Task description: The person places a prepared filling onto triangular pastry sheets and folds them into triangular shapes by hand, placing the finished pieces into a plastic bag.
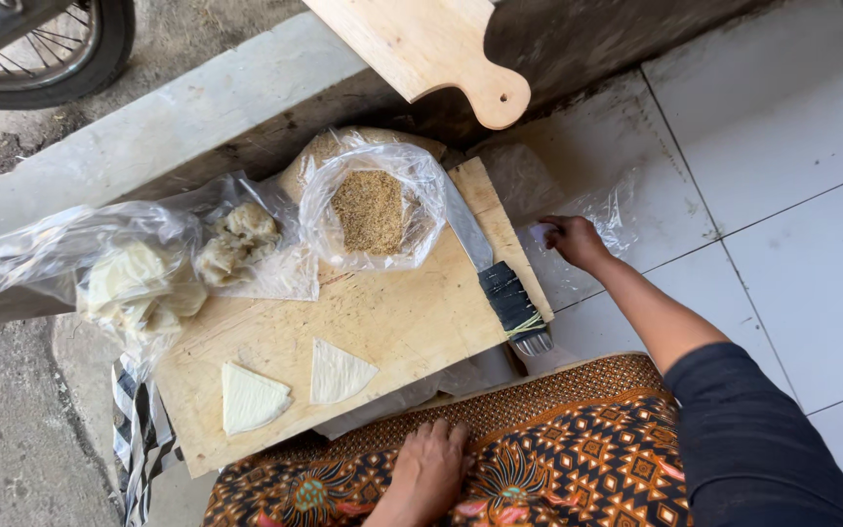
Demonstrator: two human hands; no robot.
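We're reaching our right hand out, fingers pinching the clear plastic sheet on the tiled floor beside the wooden board. Left hand is resting flat, empty, on our patterned lap. Next probably needs a gentle lift.

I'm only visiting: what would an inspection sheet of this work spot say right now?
Surface: wooden board on pale floor tiles.
Job's things: two pale triangular wrappers; open bag of brown crumbs; bags of pale pieces; knife.
Clutter: clear plastic sheet; striped cloth.
Hands: right hand at the plastic sheet; left hand resting on patterned cloth.
Cables: nothing seen.
Surroundings: second board, wheel, concrete ledge.
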